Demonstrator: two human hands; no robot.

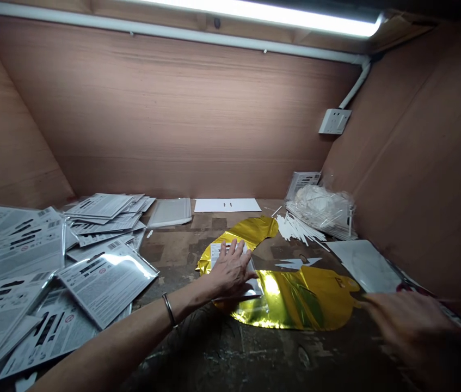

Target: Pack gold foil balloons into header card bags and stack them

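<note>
My left hand (233, 268) lies flat, fingers spread, on a printed card in a clear sleeve (250, 290). That card rests on a flat, curved gold foil balloon (295, 299), which bends round behind it towards the back. My right hand (413, 321) is smeared by motion at the right, close to the balloon's narrow tab (352, 285). Whether its fingers touch the tab cannot be made out. Beyond the balloon's right part lies a white pointed paper piece (297, 263).
Sleeved printed cards (108, 280) are heaped at the left. At the back are clear sleeves (170, 211) and a white card strip (227, 205). White straws (299, 227) and a clear plastic bag (322, 204) sit back right, near white sheets (363, 264). Wooden walls (173, 120) enclose the table.
</note>
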